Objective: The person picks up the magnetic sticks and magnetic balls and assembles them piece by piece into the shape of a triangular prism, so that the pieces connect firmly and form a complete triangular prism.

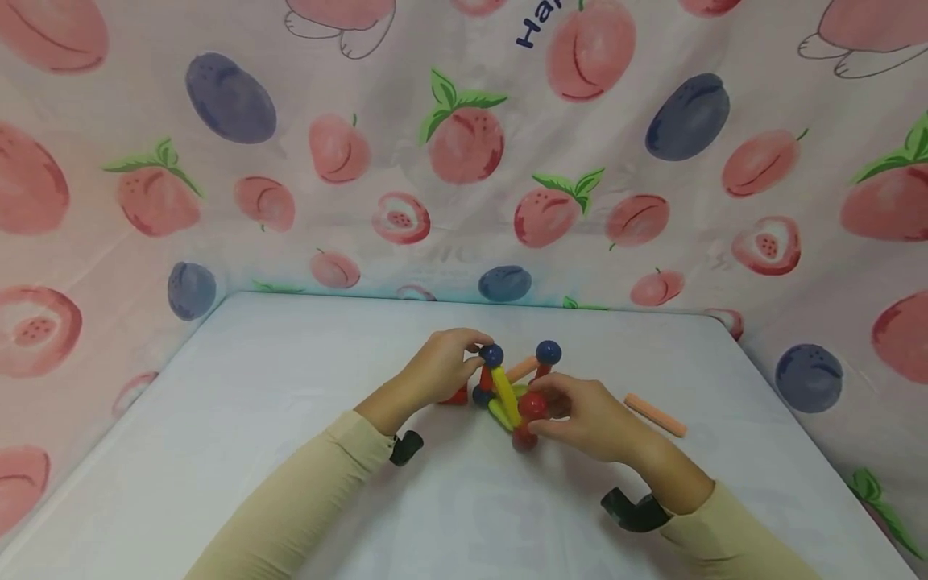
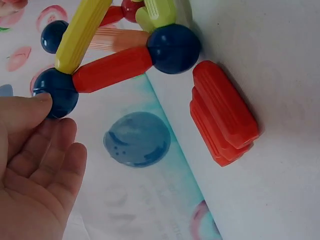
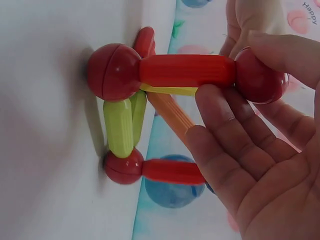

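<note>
A structure of rods and balls, like a magnetic building set, stands on the table between the hands. My left hand (image 1: 444, 364) pinches an upper blue ball (image 2: 57, 92), which tops a red rod (image 2: 114, 69). From that ball a yellow rod (image 1: 505, 396) slants toward the right hand. My right hand (image 1: 598, 415) holds an upper red ball (image 3: 261, 76) between thumb and fingers, at the end of another red rod (image 3: 187, 70). Below it sits a lower red ball (image 3: 114, 72). Light green rods (image 3: 119, 127) form the base, and an orange rod (image 1: 524, 369) crosses behind.
Several loose red rods (image 2: 225, 110) lie together left of the structure, beside a lower blue ball (image 2: 174, 48). One loose orange rod (image 1: 656, 415) lies on the white table (image 1: 290, 362) to the right. A fruit-print cloth (image 1: 406, 161) hangs behind the table.
</note>
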`<action>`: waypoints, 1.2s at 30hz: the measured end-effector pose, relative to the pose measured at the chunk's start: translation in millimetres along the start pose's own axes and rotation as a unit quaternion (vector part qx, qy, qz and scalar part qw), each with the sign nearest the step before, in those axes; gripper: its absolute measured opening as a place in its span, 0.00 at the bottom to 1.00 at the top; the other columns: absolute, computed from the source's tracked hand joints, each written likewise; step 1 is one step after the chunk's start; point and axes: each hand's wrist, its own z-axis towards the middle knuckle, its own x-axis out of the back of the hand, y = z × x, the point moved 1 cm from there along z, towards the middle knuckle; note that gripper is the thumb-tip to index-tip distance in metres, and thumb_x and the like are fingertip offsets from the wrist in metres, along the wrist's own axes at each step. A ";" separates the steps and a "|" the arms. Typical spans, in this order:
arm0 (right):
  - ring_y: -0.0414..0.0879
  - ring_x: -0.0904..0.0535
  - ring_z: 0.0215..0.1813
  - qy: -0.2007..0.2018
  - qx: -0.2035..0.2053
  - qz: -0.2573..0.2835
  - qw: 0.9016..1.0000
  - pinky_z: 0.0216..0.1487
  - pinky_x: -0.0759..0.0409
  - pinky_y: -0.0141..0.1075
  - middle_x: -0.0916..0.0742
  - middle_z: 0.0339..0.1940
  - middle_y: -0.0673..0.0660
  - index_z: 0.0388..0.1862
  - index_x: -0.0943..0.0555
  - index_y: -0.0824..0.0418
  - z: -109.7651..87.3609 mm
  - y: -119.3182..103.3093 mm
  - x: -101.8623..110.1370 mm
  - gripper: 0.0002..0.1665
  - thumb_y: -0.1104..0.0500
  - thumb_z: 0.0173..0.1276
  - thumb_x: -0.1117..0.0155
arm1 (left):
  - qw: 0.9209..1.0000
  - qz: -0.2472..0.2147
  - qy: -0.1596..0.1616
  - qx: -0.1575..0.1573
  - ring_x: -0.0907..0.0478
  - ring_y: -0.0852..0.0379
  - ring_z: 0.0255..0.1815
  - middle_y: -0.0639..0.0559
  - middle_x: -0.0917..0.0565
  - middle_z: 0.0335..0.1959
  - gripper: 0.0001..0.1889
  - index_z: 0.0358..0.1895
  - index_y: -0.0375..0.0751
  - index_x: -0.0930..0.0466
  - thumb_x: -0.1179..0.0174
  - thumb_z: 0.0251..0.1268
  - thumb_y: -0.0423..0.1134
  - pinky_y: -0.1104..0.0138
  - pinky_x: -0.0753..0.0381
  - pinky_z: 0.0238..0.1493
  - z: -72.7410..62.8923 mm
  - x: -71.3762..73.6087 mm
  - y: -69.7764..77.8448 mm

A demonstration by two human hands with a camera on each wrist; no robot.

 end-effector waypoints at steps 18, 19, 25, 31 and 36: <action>0.55 0.19 0.53 0.123 -0.023 -0.029 0.992 0.54 0.19 0.50 0.16 0.54 0.61 0.60 0.22 0.65 5.3 17.9 37.2 0.23 0.59 0.68 0.31 | 0.994 -0.099 -0.011 -0.052 0.22 0.51 0.57 0.48 0.18 0.58 0.29 0.66 0.41 0.23 0.29 0.62 0.42 0.63 0.19 0.53 -43.7 -26.9 32.5; 0.57 0.19 0.54 0.126 -0.028 -0.035 0.991 0.55 0.20 0.52 0.17 0.55 0.62 0.61 0.23 0.65 8.8 19.2 38.6 0.25 0.59 0.68 0.31 | 0.994 -0.102 -0.015 -0.047 0.23 0.52 0.57 0.49 0.19 0.59 0.30 0.67 0.42 0.24 0.28 0.62 0.43 0.64 0.19 0.52 -43.3 -29.3 34.5; 0.62 0.21 0.60 0.087 -0.039 -0.031 0.995 0.54 0.20 0.53 0.19 0.61 0.65 0.67 0.25 0.63 30.0 25.5 37.8 0.29 0.58 0.70 0.33 | 0.997 -0.073 -0.023 -0.030 0.24 0.53 0.57 0.55 0.20 0.61 0.24 0.61 0.43 0.19 0.28 0.62 0.42 0.71 0.20 0.46 -38.5 -40.6 42.5; 0.59 0.18 0.55 0.064 -0.034 -0.029 0.997 0.51 0.17 0.49 0.16 0.55 0.63 0.64 0.24 0.66 36.8 28.0 33.9 0.26 0.59 0.70 0.33 | 0.997 -0.059 -0.025 -0.037 0.23 0.54 0.51 0.55 0.17 0.52 0.22 0.59 0.41 0.19 0.30 0.62 0.38 0.75 0.22 0.41 -37.3 -39.2 44.5; 0.53 0.18 0.49 0.061 -0.047 -0.040 0.996 0.47 0.16 0.43 0.15 0.50 0.60 0.61 0.23 0.66 31.6 27.1 35.6 0.26 0.58 0.68 0.31 | 0.996 -0.075 -0.027 -0.026 0.23 0.53 0.48 0.54 0.18 0.52 0.24 0.62 0.40 0.20 0.31 0.62 0.36 0.75 0.22 0.36 -37.0 -34.0 39.0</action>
